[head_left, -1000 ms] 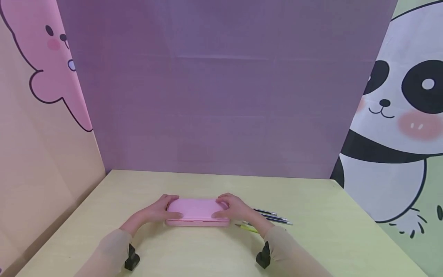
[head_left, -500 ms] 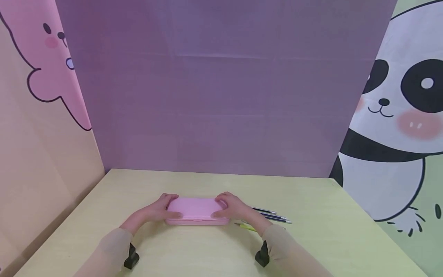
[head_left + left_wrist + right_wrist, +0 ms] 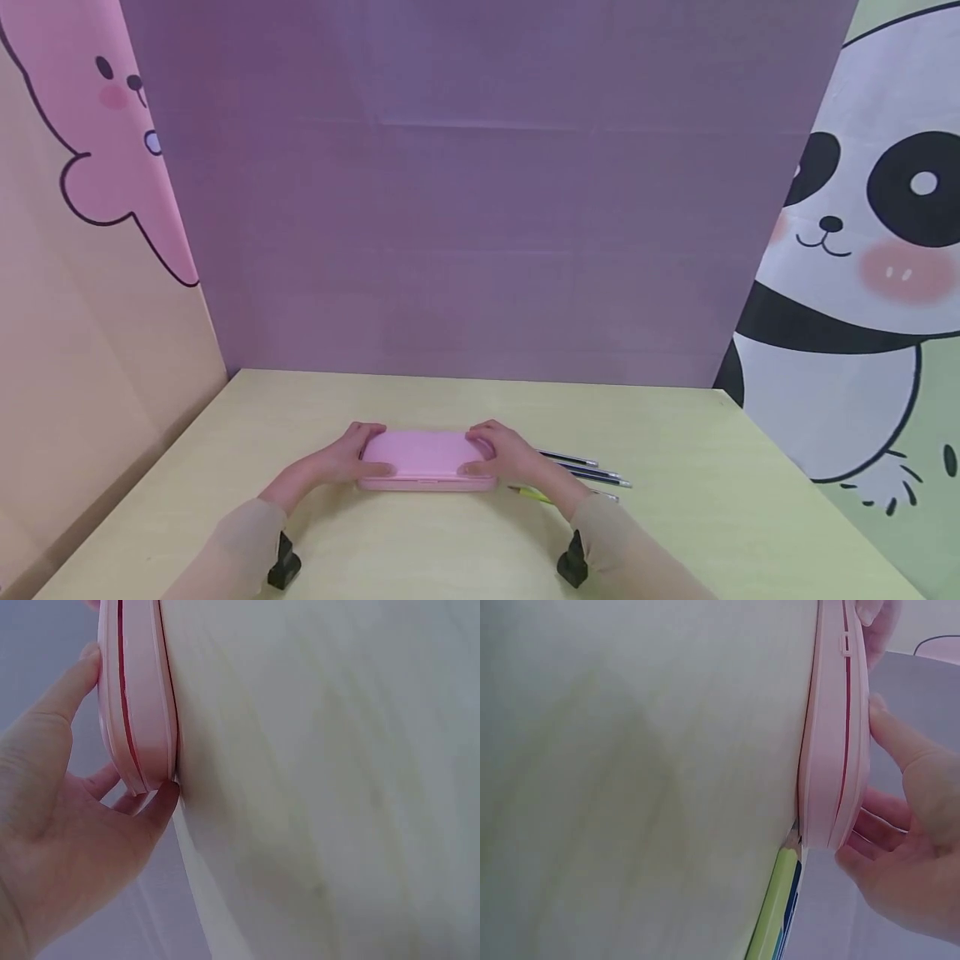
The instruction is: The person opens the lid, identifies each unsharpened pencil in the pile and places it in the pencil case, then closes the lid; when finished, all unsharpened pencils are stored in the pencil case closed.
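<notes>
A closed pink pencil case [image 3: 423,454] lies flat on the table, its latch side towards me. My left hand [image 3: 347,454] holds its left end, thumb on the lid's front edge and fingers round the far side. At the other end, my right hand [image 3: 510,457] grips the case the same way. In the left wrist view, fingers [image 3: 154,814] curl round the case's rounded end. The right wrist view has the thumb [image 3: 900,735] on the lid and a thin red line along the seam.
Several dark pencils [image 3: 588,473] lie right of the case, partly behind my right arm. A yellow-green pencil [image 3: 774,904] lies near the case's right end. A purple panel [image 3: 480,250] stands along the table's [image 3: 675,467] back edge.
</notes>
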`<state>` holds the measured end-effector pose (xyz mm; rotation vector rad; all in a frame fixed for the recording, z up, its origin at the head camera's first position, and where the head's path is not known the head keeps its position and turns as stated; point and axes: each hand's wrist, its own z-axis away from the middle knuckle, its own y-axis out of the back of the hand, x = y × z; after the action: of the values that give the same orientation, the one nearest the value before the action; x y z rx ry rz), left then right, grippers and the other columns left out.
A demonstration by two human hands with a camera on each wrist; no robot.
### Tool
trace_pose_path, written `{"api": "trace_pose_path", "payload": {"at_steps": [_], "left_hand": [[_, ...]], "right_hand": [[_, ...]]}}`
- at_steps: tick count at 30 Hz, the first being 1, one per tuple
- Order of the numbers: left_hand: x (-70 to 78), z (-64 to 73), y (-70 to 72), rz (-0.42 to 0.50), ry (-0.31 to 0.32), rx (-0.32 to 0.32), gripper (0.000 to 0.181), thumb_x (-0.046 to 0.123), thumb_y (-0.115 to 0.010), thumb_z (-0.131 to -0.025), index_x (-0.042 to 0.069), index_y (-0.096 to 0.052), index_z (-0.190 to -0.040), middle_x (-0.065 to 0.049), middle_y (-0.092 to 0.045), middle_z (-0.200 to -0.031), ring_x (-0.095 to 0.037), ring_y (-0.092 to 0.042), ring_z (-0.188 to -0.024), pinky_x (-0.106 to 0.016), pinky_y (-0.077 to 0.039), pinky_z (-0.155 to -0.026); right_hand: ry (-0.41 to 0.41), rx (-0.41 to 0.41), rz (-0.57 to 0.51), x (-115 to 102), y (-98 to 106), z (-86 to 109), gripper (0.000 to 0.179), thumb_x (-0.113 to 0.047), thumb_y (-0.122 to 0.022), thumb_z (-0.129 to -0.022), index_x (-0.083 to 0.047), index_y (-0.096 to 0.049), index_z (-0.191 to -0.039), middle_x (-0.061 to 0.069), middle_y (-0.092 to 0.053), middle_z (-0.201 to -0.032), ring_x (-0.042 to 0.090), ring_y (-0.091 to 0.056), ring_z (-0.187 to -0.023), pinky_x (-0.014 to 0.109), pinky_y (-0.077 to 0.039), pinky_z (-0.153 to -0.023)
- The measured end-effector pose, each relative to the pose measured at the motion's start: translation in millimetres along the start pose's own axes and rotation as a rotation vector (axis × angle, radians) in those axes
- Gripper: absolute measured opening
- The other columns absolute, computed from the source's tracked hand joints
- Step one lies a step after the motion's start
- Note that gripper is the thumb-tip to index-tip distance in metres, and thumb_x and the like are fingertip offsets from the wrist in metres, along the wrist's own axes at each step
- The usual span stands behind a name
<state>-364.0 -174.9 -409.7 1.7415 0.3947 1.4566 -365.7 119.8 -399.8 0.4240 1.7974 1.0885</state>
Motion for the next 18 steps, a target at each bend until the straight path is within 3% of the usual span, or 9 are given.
{"api": "trace_pose_path", "payload": {"at_steps": [18], "left_hand": [[6.9, 3.0, 1.2, 0.009, 0.022, -0.014, 0.082, 0.034, -0.074, -0.079, -0.004, -0.033, -0.14, -0.023, -0.034, -0.137, -0.039, -0.036, -0.129, -0.055, -0.029, -0.11]], "right_hand": [[0.017, -0.027, 0.06, -5.6, 1.4, 1.5, 0.054, -0.031, -0.075, -0.08, 0.001, -0.056, -0.12, 0.016, -0.054, -0.126, 0.033, -0.049, -0.121, 0.047, -0.038, -0.106]]}}
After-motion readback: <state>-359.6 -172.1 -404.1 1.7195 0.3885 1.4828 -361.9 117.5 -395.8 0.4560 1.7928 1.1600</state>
